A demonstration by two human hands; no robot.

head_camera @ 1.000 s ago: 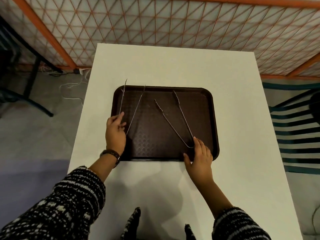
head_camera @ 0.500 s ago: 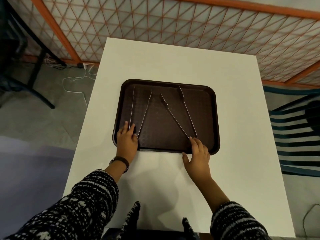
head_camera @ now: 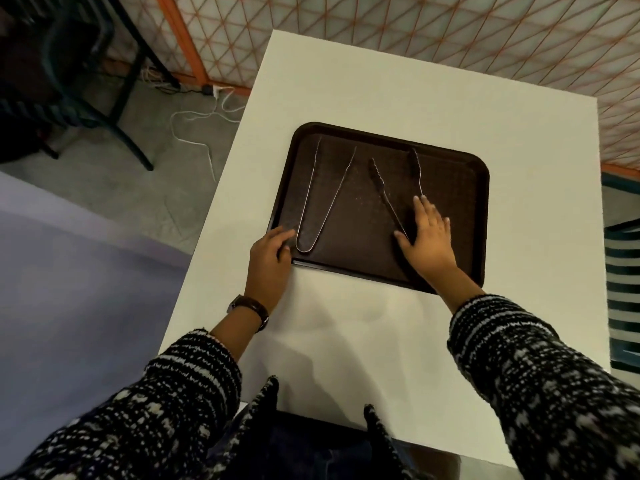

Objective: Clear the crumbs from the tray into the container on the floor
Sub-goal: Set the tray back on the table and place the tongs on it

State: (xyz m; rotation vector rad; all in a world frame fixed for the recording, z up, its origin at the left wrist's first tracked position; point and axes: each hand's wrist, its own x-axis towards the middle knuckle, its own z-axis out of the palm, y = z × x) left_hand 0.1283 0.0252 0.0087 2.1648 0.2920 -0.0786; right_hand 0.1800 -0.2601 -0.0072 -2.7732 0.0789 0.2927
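Left hand (head_camera: pixel 270 258) on tray (head_camera: pixel 457 216) near-left corner, grip unclear; right hand (head_camera: pixel 427 240) flat, fingers spread, on right tongs (head_camera: pixel 382 188). Crumbs (head_camera: pixel 360 202) faint mid-tray; container out of view. I'd clear both tongs off first, then tip slowly.

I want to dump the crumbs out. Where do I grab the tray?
Probably take the tray by its raised rim at the left and right sides, one hand from each side. It lies flat, so fingers hook under the rim.
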